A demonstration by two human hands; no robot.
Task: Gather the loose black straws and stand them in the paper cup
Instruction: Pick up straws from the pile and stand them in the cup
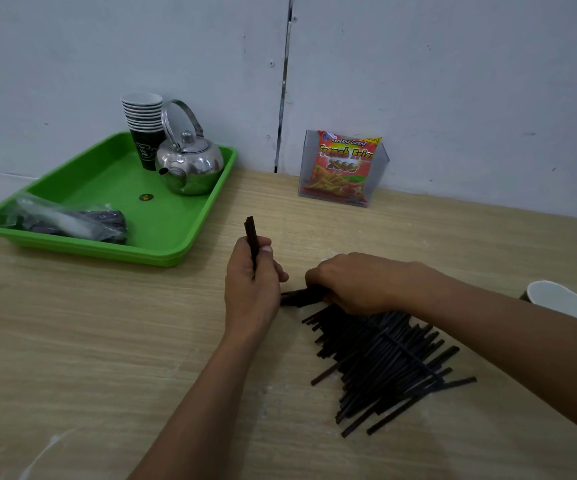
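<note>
Woodgrain table (pixel 107 341): hands (pixel 252 282) (pixel 353 282) grip slim black straws (pixel 384 358).

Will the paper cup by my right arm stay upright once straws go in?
Probably tippy: the dark paper cup with white inside looks empty, so likely light. The thin black straws look long against its mouth; a leaning bundle may topple it. It may also slide on the smooth wooden table.

The left forearm (pixel 211 386) and right forearm (pixel 488 317) are bare up to the frame edge, with no clothing in view. The left hand (pixel 252 282) shows a short, trimmed thumbnail (pixel 266 249); the right hand (pixel 356 282) shows its back.
</note>
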